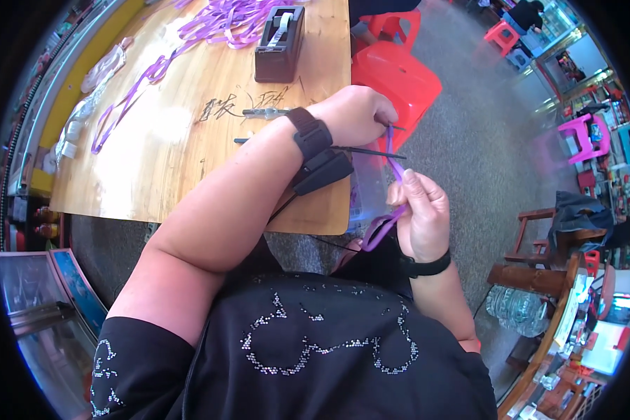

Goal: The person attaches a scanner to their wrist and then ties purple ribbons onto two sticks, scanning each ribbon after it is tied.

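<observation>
A narrow purple ribbon (396, 168) runs between my two hands, just beyond the table's right edge. My left hand (357, 117) reaches across and is closed with its fingertips on the ribbon's upper end; a thin dark tip shows beside them, too small to name. Lower and nearer to me, my right hand (423, 210) pinches the ribbon between thumb and fingers. From it a loop of ribbon hangs toward my lap. Under my left wrist lies a black box-shaped device (325, 172), with a thin dark rod (374, 152) jutting out past it.
On the wooden table (140, 168) are a black tape dispenser (280, 45), a heap of purple ribbons (224, 24), a pen (264, 113) and clear plastic wrapping (84, 115). Red plastic stools (399, 73) stand against its right side. A wooden chair (535, 234) is farther right.
</observation>
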